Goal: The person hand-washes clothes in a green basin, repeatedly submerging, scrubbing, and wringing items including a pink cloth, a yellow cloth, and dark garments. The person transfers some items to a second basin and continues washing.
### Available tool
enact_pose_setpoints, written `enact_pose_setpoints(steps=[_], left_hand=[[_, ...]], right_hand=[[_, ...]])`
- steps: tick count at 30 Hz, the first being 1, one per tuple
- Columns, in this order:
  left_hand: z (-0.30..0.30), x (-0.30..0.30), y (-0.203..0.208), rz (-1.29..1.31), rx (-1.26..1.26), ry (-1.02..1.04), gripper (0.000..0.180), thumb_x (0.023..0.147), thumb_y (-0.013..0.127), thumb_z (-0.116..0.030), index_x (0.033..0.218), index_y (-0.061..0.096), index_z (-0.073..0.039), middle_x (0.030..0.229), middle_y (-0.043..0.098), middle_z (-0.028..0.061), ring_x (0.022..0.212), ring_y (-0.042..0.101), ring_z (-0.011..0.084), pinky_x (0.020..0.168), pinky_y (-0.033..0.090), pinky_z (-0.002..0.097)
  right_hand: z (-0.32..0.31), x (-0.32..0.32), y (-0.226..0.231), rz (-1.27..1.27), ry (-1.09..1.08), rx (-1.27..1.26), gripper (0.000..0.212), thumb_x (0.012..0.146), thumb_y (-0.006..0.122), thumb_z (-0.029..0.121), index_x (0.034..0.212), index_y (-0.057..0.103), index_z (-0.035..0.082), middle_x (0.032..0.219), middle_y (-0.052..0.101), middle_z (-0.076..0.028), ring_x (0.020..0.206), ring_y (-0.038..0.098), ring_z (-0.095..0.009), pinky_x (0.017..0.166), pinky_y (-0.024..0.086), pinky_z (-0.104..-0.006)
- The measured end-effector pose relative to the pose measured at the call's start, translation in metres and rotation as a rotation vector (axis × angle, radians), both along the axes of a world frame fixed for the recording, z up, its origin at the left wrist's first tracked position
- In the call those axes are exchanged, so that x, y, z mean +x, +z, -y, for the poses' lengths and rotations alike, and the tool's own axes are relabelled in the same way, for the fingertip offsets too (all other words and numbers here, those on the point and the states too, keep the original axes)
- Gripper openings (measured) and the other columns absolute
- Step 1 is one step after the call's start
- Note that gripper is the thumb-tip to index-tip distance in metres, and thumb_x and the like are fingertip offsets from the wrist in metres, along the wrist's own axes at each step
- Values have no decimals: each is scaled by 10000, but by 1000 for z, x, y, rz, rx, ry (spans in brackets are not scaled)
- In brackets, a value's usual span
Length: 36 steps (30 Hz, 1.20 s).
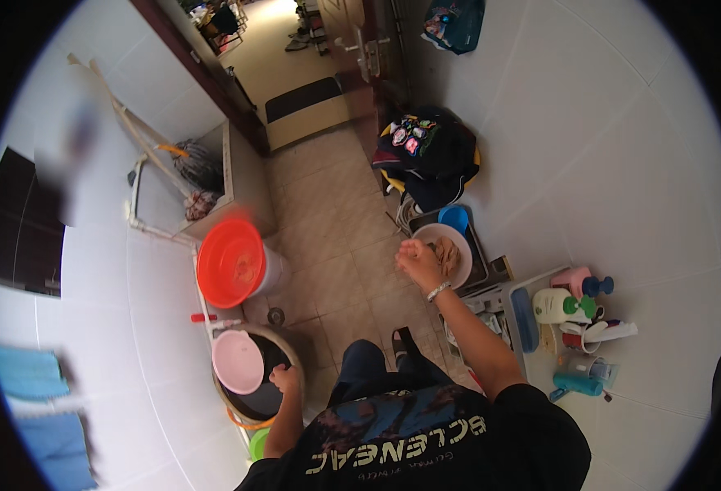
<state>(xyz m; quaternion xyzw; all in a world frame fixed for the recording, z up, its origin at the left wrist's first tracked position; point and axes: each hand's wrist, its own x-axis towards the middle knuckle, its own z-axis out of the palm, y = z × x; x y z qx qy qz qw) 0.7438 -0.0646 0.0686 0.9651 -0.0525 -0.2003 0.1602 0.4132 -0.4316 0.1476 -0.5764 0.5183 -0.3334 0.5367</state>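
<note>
My left hand (285, 378) is closed, its fingers curled, over the large dark tub (299, 348) at the lower left. Close beside it is a round pink basin (238, 362) above the tub's far-left part; whether my fingers grip any part of it is hidden. On the right, my right hand (420, 263), with a bracelet at the wrist, has its fingers curled in. It hovers by the left rim of a white bowl (463, 276) that contains brown, crumpled pieces (449, 255). What this hand holds, if anything, cannot be made out.
A red bucket (228, 263) stands beyond the tub, near a mop sink (229, 168) with mops. Behind the white bowl are a blue scoop (453, 218) and a dark backpack (430, 155). Bottles (558, 306) crowd the right-hand shelf. A doorway with a step (307, 123) lies ahead.
</note>
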Motion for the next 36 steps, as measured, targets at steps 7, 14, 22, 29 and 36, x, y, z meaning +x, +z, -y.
enact_pose_setpoints(steps=[7, 14, 22, 29, 36], left_hand=[[143, 60, -70, -95, -339, -268, 384, 693, 743, -126, 1055, 671, -19, 1143, 590, 220, 1077, 589, 402, 964, 478, 439], [342, 74, -57, -313, -301, -448, 321, 742, 732, -118, 1037, 704, 6, 998, 723, 202, 955, 696, 335, 832, 544, 400], [571, 85, 0, -631, -520, -626, 194, 823, 628, -2, 1004, 685, 37, 870, 708, 108, 807, 643, 158, 725, 511, 300], [640, 48, 29, -524, -484, -889, 384, 825, 749, -187, 1137, 638, 8, 1014, 694, 154, 946, 675, 263, 812, 545, 359], [676, -77, 79, -497, -528, -1267, 864, 744, 842, -409, 1367, 455, 47, 1345, 530, 261, 1261, 518, 409, 1063, 434, 448]], right_hand=[[136, -1, 46, -217, -222, -271, 631, 778, 788, 117, 1356, 535, 81, 1354, 487, -199, 1010, 649, -237, 815, 567, -328], [239, 8, 92, -866, -252, -264, 1066, 611, 887, 187, 1528, 355, 296, 1631, 132, -199, 1380, 322, -508, 1153, 316, -504], [323, -38, 46, -749, -416, -329, 347, 700, 854, 147, 1003, 705, 68, 1234, 687, -144, 1135, 638, -319, 1019, 487, -400], [300, -24, 209, 539, -760, -64, 361, 856, 669, 119, 1195, 621, 5, 1127, 705, -125, 999, 696, -247, 884, 568, -373], [243, -57, 187, 937, -848, 51, 494, 836, 589, 141, 1302, 574, -22, 1263, 668, -178, 1138, 658, -343, 1043, 513, -464]])
